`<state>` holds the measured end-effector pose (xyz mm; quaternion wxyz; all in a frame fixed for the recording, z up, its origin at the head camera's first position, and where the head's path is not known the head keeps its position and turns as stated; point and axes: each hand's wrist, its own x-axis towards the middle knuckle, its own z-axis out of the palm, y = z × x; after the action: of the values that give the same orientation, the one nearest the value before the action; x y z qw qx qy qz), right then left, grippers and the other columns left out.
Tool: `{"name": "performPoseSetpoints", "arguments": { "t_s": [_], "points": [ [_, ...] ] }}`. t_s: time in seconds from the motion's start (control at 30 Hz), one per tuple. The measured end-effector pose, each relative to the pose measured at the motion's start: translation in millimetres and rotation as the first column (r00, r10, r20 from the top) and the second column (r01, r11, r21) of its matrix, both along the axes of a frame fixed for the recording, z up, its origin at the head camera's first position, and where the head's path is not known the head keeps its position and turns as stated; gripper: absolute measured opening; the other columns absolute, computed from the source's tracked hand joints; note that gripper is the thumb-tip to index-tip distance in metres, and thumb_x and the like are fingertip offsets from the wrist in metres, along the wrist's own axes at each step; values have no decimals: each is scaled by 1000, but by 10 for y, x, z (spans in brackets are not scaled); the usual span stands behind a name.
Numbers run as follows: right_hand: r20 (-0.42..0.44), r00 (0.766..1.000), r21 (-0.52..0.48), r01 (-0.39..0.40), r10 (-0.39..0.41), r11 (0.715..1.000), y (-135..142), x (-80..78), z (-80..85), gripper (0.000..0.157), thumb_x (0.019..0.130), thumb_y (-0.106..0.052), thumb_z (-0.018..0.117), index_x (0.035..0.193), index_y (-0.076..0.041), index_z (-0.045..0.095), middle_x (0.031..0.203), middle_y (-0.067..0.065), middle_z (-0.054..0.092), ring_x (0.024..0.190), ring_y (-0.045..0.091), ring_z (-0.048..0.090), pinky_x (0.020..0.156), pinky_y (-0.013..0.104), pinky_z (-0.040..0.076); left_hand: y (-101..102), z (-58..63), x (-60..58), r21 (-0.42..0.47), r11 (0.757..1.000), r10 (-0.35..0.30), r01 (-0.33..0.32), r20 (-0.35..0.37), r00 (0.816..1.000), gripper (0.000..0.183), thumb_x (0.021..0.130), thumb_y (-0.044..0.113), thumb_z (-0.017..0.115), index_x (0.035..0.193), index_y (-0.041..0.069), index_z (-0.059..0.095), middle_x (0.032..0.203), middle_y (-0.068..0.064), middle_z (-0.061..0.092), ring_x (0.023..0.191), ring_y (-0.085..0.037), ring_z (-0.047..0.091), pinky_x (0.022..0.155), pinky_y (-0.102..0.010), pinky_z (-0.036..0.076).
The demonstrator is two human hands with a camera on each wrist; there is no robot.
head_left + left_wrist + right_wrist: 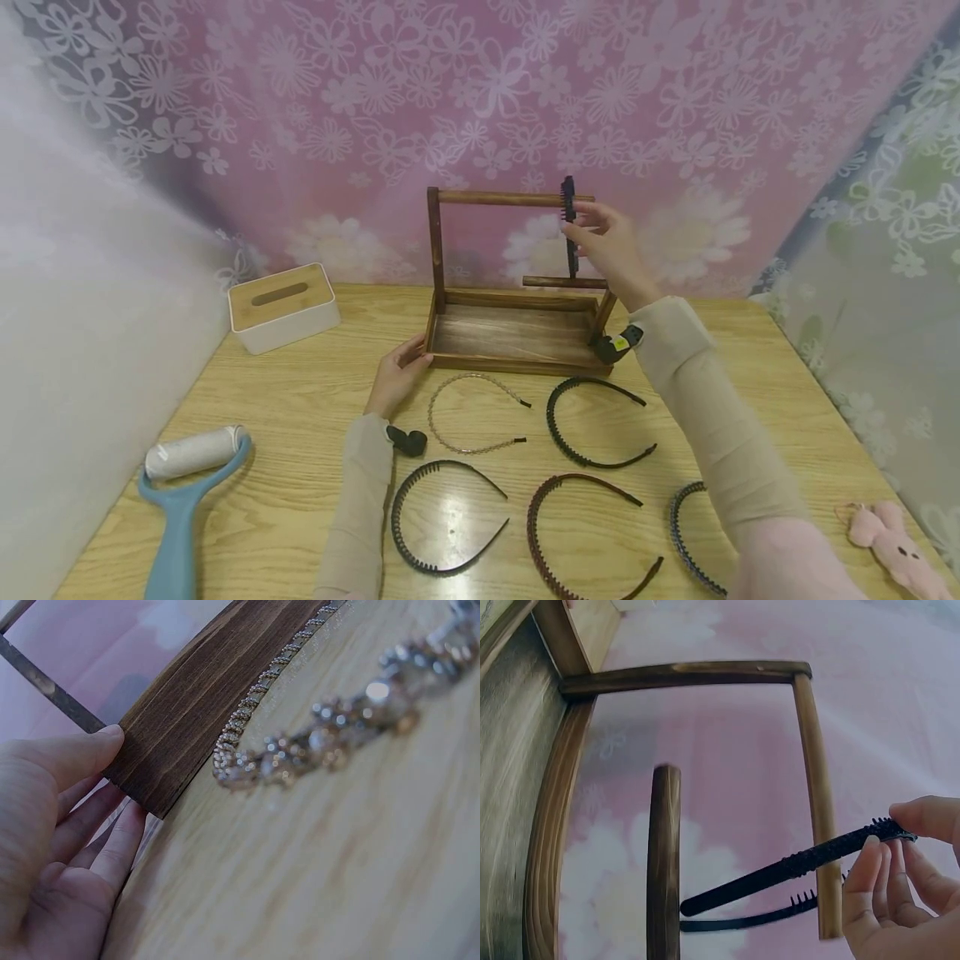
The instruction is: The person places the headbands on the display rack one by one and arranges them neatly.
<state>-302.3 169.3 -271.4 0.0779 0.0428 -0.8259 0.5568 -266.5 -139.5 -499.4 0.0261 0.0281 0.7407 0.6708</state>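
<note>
A brown wooden rack point(517, 364) has a tray base, an upper bar point(495, 198) and a shorter lower bar point(551, 282). At the upper bar's right end, my right hand point(617, 254) pinches a black toothed headband point(780, 870) between thumb and fingers. The headband's two arms pass on either side of the upper bar, their tips close to the lower bar. My left hand point(397, 379) grips the tray's front left corner, thumb on the front board in the left wrist view. Just beside it lies a beaded headband point(232, 727).
Several headbands lie on the wooden table: a black one point(552, 417), another dark one point(397, 517), a brown one point(534, 533) and a bluish one point(677, 525) partly behind my sleeve. A tissue box point(288, 329) and blue-handled lint roller point(180, 517) stand left; a pink plush point(892, 542) lies right.
</note>
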Motion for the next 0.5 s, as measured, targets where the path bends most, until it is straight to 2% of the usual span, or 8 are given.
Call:
{"name": "performPoseSetpoints", "arguments": {
  "t_s": [0.1,0.2,0.37,0.5],
  "points": [
    [9,1000,-4,-22,22,1000,-125,-45,0,46,97,-22,62,139,-8,53,106,-1,53,93,9,55,77,21,56,12,103,49,-5,1000,-9,9,17,1000,53,96,14,62,145,5,45,150,-17,44,141,-31,41,116,-39,38],
    [20,999,-37,-37,38,999,-257,-82,-7,44,96,-20,62,138,-8,54,107,1,54,94,12,58,79,26,57,16,105,54,-15,1000,-12,12,7,1000,53,97,15,62,146,5,45,151,-17,44,141,-31,41,117,-40,37],
    [35,996,-91,-76,79,993,-489,-139,-41,43,95,-18,64,136,-9,56,108,3,56,94,15,60,74,23,56,9,3,13,-28,1000,8,-8,-21,1000,51,96,17,63,144,8,48,149,-15,47,139,-30,44,115,-40,39],
    [56,994,-90,-94,99,991,-688,-180,-36,42,95,-18,64,136,-12,56,115,7,57,98,19,62,87,35,57,8,-5,8,-23,1000,18,-18,-16,1000,51,96,16,63,144,8,48,148,-14,48,139,-29,44,115,-40,40]
  ]
}}
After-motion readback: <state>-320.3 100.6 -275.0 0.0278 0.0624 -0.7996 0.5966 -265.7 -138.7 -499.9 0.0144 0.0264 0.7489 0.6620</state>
